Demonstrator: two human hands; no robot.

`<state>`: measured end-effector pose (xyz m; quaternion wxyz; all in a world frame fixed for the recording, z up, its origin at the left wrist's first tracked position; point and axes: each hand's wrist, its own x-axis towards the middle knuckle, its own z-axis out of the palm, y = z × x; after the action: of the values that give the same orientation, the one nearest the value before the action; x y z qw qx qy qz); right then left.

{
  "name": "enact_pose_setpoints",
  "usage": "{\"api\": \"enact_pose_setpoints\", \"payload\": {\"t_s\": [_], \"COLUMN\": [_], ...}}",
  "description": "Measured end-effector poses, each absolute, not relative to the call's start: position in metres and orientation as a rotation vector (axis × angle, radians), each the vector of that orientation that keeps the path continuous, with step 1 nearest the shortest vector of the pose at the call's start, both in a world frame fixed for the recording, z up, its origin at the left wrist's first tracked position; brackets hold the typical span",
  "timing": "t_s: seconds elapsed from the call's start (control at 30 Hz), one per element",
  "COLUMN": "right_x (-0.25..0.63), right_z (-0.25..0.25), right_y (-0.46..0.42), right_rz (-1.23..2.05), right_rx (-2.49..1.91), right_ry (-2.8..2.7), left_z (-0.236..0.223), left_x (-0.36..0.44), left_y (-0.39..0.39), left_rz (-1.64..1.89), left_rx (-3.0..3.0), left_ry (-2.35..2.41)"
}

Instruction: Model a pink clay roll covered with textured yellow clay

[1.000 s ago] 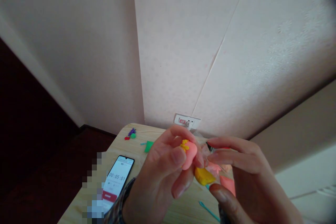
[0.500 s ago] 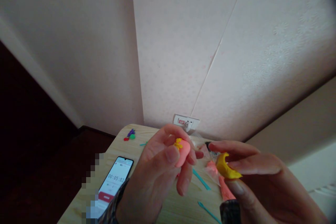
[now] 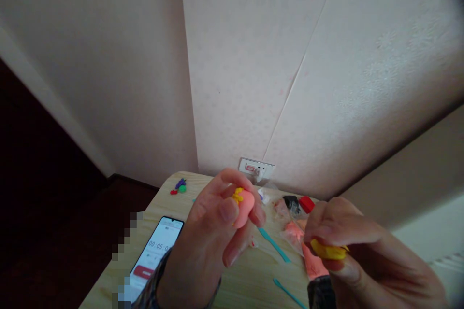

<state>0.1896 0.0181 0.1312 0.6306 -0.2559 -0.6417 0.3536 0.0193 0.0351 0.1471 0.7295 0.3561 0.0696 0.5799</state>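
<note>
My left hand (image 3: 213,231) is raised above the wooden table (image 3: 250,280), its fingers closed round a pink clay ball (image 3: 242,208) with a small yellow bit stuck on top. My right hand (image 3: 348,251) is lower and to the right, thumb and fingers pinched on a lump of yellow clay (image 3: 328,251). The two hands are apart, with a gap between them.
A phone (image 3: 152,253) showing a timer lies at the table's left. Teal plastic tools (image 3: 273,245) lie between the hands, and pink clay in clear wrapping (image 3: 295,231) beside black and red pieces (image 3: 299,203). Small clay figures (image 3: 179,186) sit at the far left corner, below a wall socket (image 3: 256,168).
My right hand drew away to the right with the yellow clay and closed round it. My left hand, still holding the pink ball, shifted slightly left and up.
</note>
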Motion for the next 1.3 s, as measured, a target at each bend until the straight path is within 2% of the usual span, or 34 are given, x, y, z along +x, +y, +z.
{"api": "enact_pose_setpoints", "payload": {"t_s": [0.3,0.5,1.03,1.3], "right_x": [0.1886,0.1863,0.1922,0.1923], "right_z": [0.1359,0.1405,0.1367,0.1381], "right_y": [0.0212,0.0206,0.0190,0.0158], "right_rz": [0.823,1.049,0.841,0.886], "right_rx": [-0.614,-0.656,-0.607,-0.621], "right_ry": [-1.271,-1.204,-1.339,-1.380], "left_z": [0.1478,0.1474,0.1456,0.1467], "left_x": [0.0178,0.0193,0.0212,0.0209], "left_y": [0.0357,0.0372,0.0387,0.0360], "left_rz": [1.286,1.275,1.254,1.267], "left_rx": [0.777,0.790,0.794,0.792], "left_ry": [0.154,0.150,0.169,0.190]}}
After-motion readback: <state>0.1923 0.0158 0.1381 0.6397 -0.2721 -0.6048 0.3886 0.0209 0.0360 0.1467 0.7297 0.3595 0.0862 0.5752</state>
